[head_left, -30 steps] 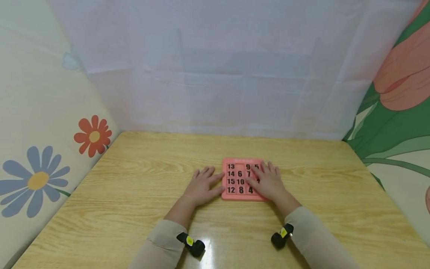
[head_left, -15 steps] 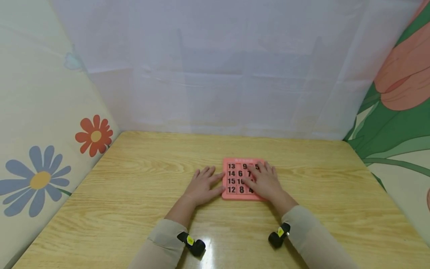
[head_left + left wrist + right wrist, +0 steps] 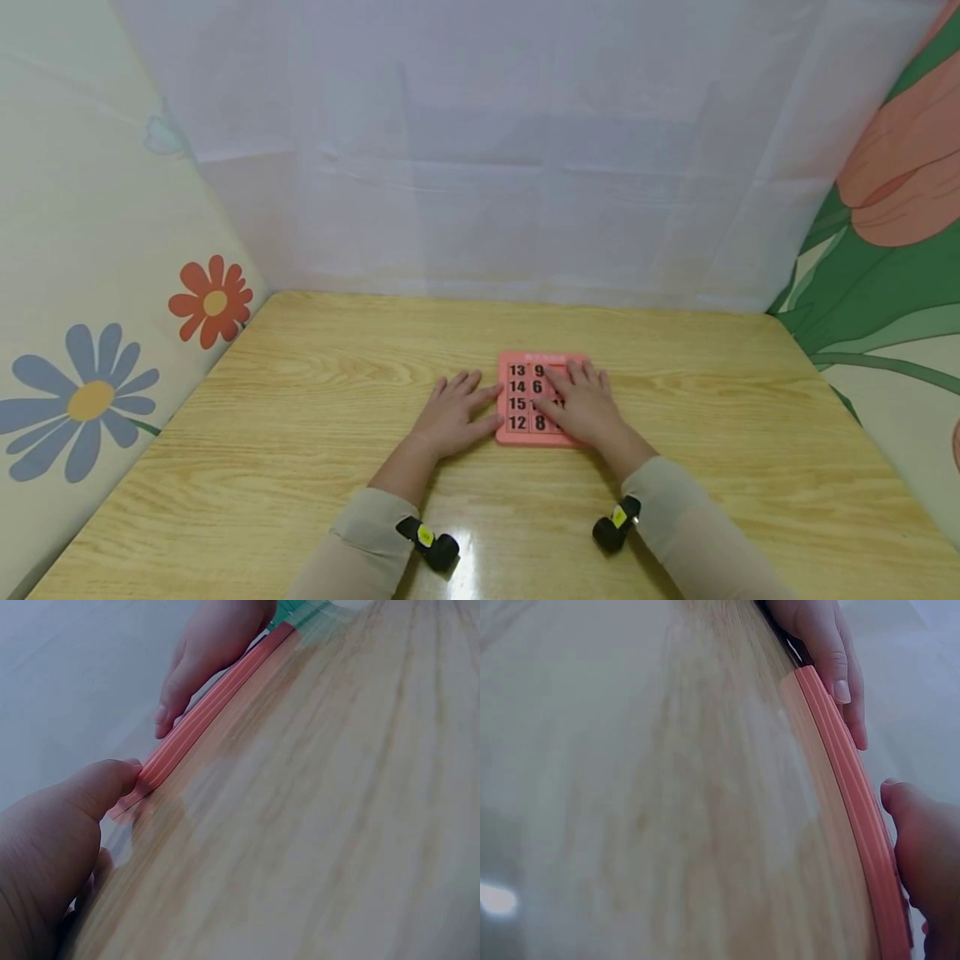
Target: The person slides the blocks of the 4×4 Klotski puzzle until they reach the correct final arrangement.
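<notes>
A pink number slide puzzle [image 3: 537, 388] lies flat on the table; its near side shows as a ridged pink edge [image 3: 206, 712] in the left wrist view. My left hand [image 3: 446, 421] rests beside it with spread fingers, thumb and index finger touching the puzzle's left edge. Over the right half lies my right hand [image 3: 590, 410], fingers extended, index fingertip at the 9 tile [image 3: 538, 371] in the top row. Most right-hand tiles are hidden beneath it. In the right wrist view my right thumb [image 3: 900, 796] is above the board; whether it touches is unclear.
The wood-grain table [image 3: 315, 400] extends around the puzzle on every side. A white sheet [image 3: 480, 167] hangs along its back edge. Flower-printed panels [image 3: 90, 400] stand at the left and right. Each wrist wears a small black camera [image 3: 438, 550].
The right hand has slid left across the puzzle, and the 9 tile has moved left with it, up beside the 13. The left hand has stayed in place.
</notes>
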`<state>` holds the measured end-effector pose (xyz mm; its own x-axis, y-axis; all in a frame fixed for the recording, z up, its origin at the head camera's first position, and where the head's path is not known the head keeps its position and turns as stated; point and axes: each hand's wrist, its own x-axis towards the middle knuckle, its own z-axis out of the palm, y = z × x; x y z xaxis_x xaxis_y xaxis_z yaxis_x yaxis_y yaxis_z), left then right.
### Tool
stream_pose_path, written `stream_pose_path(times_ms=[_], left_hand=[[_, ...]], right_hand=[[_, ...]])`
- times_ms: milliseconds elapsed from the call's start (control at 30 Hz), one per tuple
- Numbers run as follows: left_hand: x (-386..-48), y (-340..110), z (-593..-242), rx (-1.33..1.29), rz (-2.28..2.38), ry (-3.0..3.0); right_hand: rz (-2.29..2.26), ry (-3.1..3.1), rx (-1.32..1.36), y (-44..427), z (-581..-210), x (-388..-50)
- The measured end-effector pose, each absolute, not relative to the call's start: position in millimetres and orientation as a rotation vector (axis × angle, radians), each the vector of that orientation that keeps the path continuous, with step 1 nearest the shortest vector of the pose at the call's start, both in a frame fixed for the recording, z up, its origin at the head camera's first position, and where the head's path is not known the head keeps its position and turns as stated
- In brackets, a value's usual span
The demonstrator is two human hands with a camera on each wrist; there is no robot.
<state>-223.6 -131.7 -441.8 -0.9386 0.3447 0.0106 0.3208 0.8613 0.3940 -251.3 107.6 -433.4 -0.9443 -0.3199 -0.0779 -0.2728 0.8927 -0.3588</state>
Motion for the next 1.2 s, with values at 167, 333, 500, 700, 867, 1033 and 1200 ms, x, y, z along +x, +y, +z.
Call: stream_pose_path(times_ms=[167,333,500,700,867,1033,1200], left_hand=[[-223.9,-130.9,-441.7,0.54,0.604,2.975],[-223.7,-130.8,-441.4,0.545,0.604,2.976],[-223.2,-130.8,-441.6,0.542,0.602,2.975],[-223.8,-131.1,-442.1,0.534,0.606,2.975],[-224.0,-132.6,-441.7,0.53,0.604,2.972],[-224.6,-133.8,-443.0,0.527,0.602,2.976],[-224.4,-134.7,-444.0,0.527,0.613,2.975]], right_hand=[[-0.529,2.933,-0.47,105.6,-434.5,-252.1],[-0.528,2.941,-0.474,104.4,-435.8,-252.3],[-0.576,2.926,-0.457,106.2,-435.9,-251.6],[-0.588,2.949,-0.413,119.6,-436.4,-250.3],[-0.607,2.979,-0.375,133.1,-437.9,-249.4],[-0.631,2.969,-0.337,142.2,-439.1,-248.4],[-0.652,2.95,-0.304,145.9,-440.5,-248.2]])
